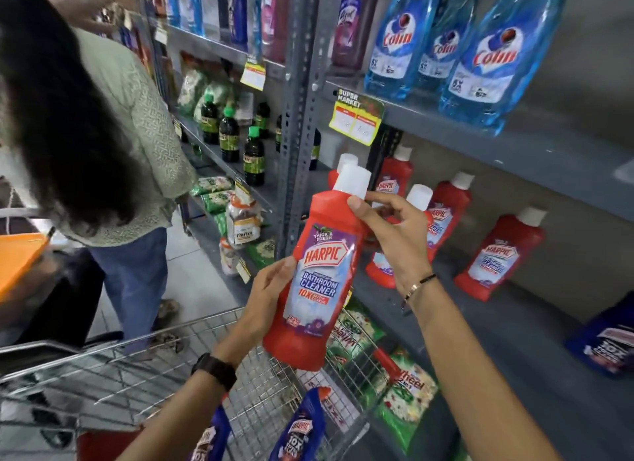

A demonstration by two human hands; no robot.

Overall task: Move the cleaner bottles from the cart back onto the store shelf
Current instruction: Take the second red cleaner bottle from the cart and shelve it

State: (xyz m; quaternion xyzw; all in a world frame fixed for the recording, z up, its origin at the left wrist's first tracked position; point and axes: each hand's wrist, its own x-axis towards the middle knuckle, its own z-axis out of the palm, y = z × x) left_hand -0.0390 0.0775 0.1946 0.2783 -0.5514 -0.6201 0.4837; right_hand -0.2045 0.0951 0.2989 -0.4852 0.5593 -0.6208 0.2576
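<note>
Bottle (317, 271) in hand, red, white-capped, labelled as bathroom cleaner, held tilted above the cart (144, 368) and just short of the shelf (507, 326). Both hands carry it, which looks like a way to steer a tall, top-heavy shape: the left hand (266, 297) cups the lower body from the side, fingers wrapped behind and thumb lying along the label edge, while the right hand (387, 230) pinches the shoulder under the cap, thumb in front and fingers curled round the back. So both sets of fingers are closed on the bottle, not spread.

Its label faces the camera, probably so it will stand facing out like the red row (446, 216) already on the shelf, where matching bottles stand slightly apart with bare space to the right. That is likely the target spot, and the next move is probably a short reach right and down to set the base flat.

Two blue bottles (302, 429) lie in the cart's near corner, not yet shelved, so the task is partway done. A bystander (137, 144) stands to the left, well apart
</note>
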